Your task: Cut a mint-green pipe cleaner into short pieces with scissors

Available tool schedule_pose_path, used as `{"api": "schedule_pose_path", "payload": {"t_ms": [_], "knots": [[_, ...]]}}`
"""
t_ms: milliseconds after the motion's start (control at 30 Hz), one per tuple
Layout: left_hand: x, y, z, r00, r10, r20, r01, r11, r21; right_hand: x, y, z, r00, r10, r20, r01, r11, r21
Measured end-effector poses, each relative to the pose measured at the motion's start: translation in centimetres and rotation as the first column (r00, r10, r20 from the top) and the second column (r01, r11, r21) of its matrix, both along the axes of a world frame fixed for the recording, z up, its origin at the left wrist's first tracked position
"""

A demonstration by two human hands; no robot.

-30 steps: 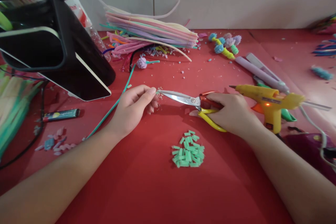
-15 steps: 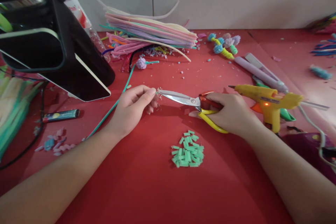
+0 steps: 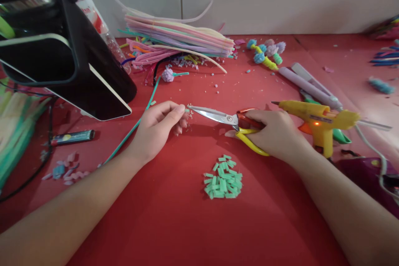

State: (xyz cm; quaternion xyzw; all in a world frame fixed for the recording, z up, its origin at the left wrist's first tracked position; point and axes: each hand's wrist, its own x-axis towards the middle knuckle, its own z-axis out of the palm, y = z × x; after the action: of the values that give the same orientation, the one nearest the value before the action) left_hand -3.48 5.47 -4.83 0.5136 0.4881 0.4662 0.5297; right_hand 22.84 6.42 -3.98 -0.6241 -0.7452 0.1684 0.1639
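Observation:
In the head view my left hand (image 3: 160,131) is closed in a pinch, thumb against forefinger. A tiny green chenille-stem piece (image 3: 187,110) pokes out at its fingertips. My right hand (image 3: 274,133) grips scissors (image 3: 215,115) with one red and one yellow handle. Their blades look nearly closed, the tips pointing left just short of the pinched piece. Below the blades, a pile of short green chenille pieces (image 3: 222,178) lies on the red table (image 3: 174,224). A long teal chenille stem (image 3: 129,133) passes behind my left wrist.
At the back lies a bundle of pastel chenille stems (image 3: 181,35). A black bottle (image 3: 106,58) with a phone-like device (image 3: 93,95) stands left. Right are a yellow glue gun (image 3: 321,122), its orange light lit, and a lilac straightener-like tool (image 3: 308,85). A lighter-like tube (image 3: 73,137) lies left.
The scissors have drawn back slightly to the right, so their tips are now a little away from my left fingertips. A small green end shows there more clearly. My left hand stays in place.

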Motion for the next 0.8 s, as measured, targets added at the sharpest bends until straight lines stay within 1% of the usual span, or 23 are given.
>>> {"api": "schedule_pose_path", "payload": {"t_ms": [100, 300, 533, 800], "knots": [[0.00, -0.01, 0.02, 1.000, 0.009, -0.012, -0.009, 1.000, 0.005, 0.16, -0.08, -0.20, 0.999, -0.013, -0.029, 0.013, 1.000, -0.010], [-0.03, -0.04, -0.01, 1.000, 0.007, -0.024, -0.007, 1.000, 0.008, 0.25, -0.09, -0.33, 0.999, 0.046, -0.029, -0.045, 0.999, 0.027], [-0.11, -0.04, -0.06, 1.000, -0.004, 0.004, 0.004, 1.000, 0.024, 0.21, -0.03, -0.31, 1.000, 0.025, -0.009, -0.025, 1.000, 0.011], [-0.07, -0.03, 0.00, 1.000, 0.002, -0.016, -0.001, 1.000, 0.028, 0.17, 0.07, -0.31, 0.999, 0.029, -0.021, -0.029, 1.000, 0.000]]}}
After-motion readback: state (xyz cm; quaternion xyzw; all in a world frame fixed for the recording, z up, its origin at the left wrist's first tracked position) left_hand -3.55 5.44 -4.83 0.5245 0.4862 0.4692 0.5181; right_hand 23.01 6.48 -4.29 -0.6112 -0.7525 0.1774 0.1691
